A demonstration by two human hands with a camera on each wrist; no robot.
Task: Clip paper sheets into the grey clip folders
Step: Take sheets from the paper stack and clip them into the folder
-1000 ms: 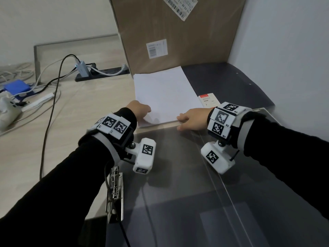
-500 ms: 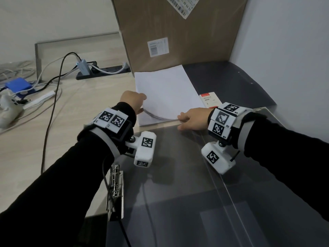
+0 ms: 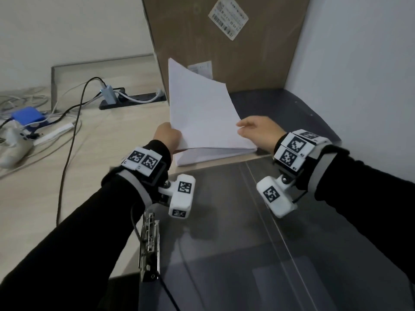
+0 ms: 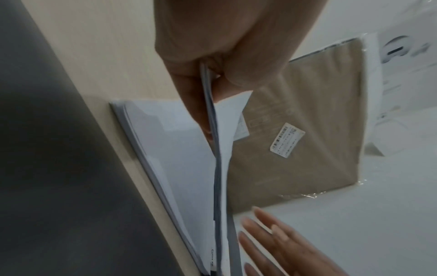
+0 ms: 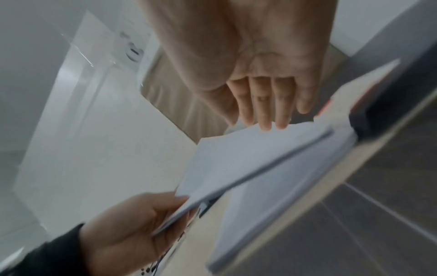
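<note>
My left hand (image 3: 173, 140) pinches the near left corner of a thin batch of white sheets (image 3: 202, 113) and holds it tilted up off the paper stack (image 3: 202, 158) on the desk. The pinch shows in the left wrist view, where thumb and fingers (image 4: 189, 89) clamp the sheets (image 4: 221, 168). My right hand (image 3: 241, 129) is open, its straight fingers (image 5: 267, 112) at the raised sheets' (image 5: 236, 158) right edge. A grey clip folder (image 3: 224, 232) lies open in front of me, its metal clip (image 3: 149, 245) at the left side.
A large cardboard box (image 3: 224, 52) stands behind the stack. A dark folder (image 3: 280, 108) lies at the back right by the wall. A power strip (image 3: 132, 101), cables, a blue device (image 3: 28, 115) and a white controller (image 3: 13, 140) occupy the left of the desk.
My left hand has lifted the top batch of sheets well up off the stack. My right hand left the stack's near edge and rose to the raised sheets' right edge.
</note>
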